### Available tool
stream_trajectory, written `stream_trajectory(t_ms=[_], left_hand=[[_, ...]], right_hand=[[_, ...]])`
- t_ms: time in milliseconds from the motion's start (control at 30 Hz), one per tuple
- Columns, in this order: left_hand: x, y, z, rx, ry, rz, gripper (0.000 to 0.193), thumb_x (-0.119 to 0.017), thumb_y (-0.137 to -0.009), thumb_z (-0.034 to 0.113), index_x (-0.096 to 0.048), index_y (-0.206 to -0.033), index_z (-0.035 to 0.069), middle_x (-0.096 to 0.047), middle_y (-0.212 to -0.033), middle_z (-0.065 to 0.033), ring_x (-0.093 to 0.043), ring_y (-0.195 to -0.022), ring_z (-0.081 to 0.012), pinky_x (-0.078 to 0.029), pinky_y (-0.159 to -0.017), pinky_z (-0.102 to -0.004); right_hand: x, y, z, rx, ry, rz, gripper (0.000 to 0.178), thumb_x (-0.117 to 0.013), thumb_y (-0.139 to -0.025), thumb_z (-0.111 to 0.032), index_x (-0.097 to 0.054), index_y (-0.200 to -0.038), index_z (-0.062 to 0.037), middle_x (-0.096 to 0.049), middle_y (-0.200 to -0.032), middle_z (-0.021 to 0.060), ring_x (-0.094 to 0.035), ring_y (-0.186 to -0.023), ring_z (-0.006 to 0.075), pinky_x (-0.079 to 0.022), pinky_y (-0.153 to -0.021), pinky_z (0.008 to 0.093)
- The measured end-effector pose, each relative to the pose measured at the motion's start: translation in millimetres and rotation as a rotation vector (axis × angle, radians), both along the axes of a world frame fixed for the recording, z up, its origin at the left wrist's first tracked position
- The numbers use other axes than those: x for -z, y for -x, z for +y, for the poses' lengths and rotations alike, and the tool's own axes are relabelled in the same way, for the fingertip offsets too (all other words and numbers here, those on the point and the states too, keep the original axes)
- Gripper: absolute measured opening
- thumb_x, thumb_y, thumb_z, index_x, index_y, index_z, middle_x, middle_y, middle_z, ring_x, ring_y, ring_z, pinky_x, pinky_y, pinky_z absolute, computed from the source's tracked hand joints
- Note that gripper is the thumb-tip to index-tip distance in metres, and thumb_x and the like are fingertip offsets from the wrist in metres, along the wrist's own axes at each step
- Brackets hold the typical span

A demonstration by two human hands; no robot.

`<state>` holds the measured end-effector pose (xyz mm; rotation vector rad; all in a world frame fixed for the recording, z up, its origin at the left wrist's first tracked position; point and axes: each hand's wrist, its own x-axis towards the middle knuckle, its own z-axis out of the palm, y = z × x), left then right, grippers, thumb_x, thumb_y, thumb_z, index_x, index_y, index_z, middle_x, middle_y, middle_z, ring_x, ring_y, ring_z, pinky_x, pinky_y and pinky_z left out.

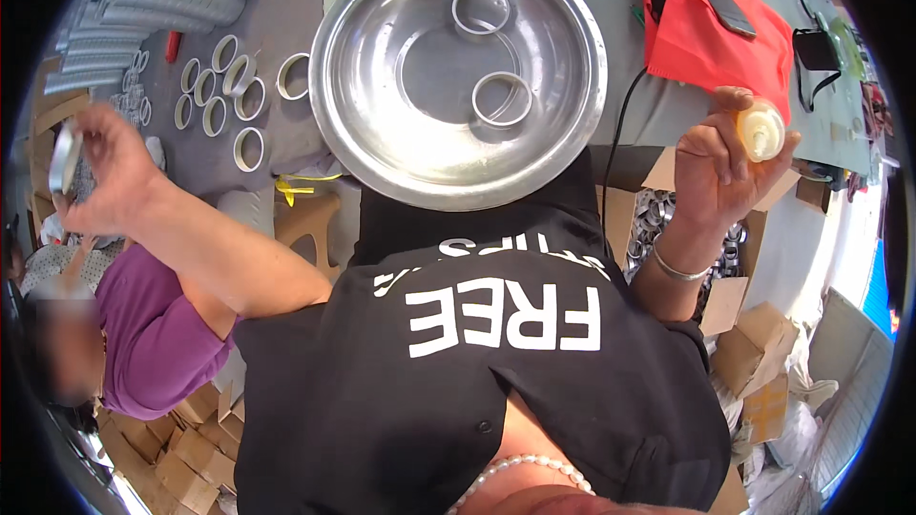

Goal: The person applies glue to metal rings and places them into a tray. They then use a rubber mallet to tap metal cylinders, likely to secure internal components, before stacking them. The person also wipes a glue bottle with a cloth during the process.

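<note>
Amber bottle [762,131] — perhaps — occupies right hand [718,164]; metal ring [65,158], left hand [116,170].

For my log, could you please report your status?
Left hand holding ring. Right hand gripping container. Basin ahead, two rings inside. No visible obstruction at either hand.

Brt daylight overall, strongest on my R, where the edge is nearly blown out. Glare streaks on the metal basin [377,148]. Fisheye bends edges, corners blk. My L hand [116,167] looks sl. blurry; co-worker's [157,339] head smudged.
</note>
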<state>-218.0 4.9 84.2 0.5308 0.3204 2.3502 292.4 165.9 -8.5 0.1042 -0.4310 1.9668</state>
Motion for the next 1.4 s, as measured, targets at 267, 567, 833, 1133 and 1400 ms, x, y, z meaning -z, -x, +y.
stream_trajectory(t_ms=[267, 567, 833, 1133, 1400], left_hand=[[83.3, -227.3, 12.0, 1.031, 0.694, -0.067, 0.055, -0.057, -0.097, 0.038, -0.051, -0.130, -0.005, -0.064, -0.116, -0.0182, -0.070, -0.096, -0.0298, -0.062, -0.080, -0.0397], [82.8, -227.6, -2.3, 1.173, 0.738, -0.208, 0.058, -0.055, -0.100, 0.041, -0.048, -0.133, -0.006, -0.065, -0.115, -0.0218, -0.071, -0.097, -0.0330, -0.064, -0.078, -0.0377], [78.3, -227.7, -4.3, 1.196, 0.742, -0.149, 0.060, -0.057, -0.099, 0.041, -0.047, -0.134, -0.007, -0.067, -0.113, -0.0211, -0.072, -0.096, -0.0302, -0.064, -0.077, -0.0359], [62.2, -225.7, -2.3, 1.066, 0.780, 0.061, 0.057, -0.063, -0.096, 0.035, -0.049, -0.134, -0.005, -0.064, -0.119, -0.0151, -0.068, -0.104, -0.0227, -0.062, -0.079, -0.0323], [67.8, -232.1, -8.7, 0.776, 0.683, 0.449, 0.066, -0.079, -0.077, 0.003, -0.051, -0.137, 0.002, -0.056, -0.125, -0.0092, -0.060, -0.114, -0.0202, -0.059, -0.087, -0.0318]], right_hand=[[14.6, 34.7, -25.8, 0.392, -0.196, -0.330, 0.084, -0.049, -0.093, -0.070, -0.049, -0.132, 0.0036, -0.062, -0.118, 0.0198, -0.057, -0.062, 0.0137, -0.046, -0.052, 0.0225], [-22.2, 19.2, -49.0, 0.383, -1.160, -0.744, 0.089, -0.091, -0.071, -0.039, -0.039, -0.132, -0.0009, -0.060, -0.116, 0.0320, -0.068, -0.086, 0.0306, -0.056, -0.075, 0.0368], [-22.4, 47.9, -63.5, 0.604, -1.364, -0.792, 0.083, -0.086, -0.076, -0.043, -0.040, -0.132, -0.0029, -0.062, -0.112, 0.0308, -0.063, -0.071, 0.0274, -0.052, -0.059, 0.0358], [-28.3, 48.9, -61.3, 0.582, -1.515, -0.805, 0.077, -0.085, -0.078, -0.037, -0.041, -0.131, -0.0024, -0.062, -0.113, 0.0331, -0.064, -0.062, 0.0232, -0.050, -0.045, 0.0301], [-47.2, 41.5, -48.6, 0.344, -1.468, -0.803, 0.076, -0.090, -0.073, -0.020, -0.043, -0.129, 0.0026, -0.062, -0.110, 0.0368, -0.068, -0.059, 0.0252, -0.054, -0.046, 0.0296]])
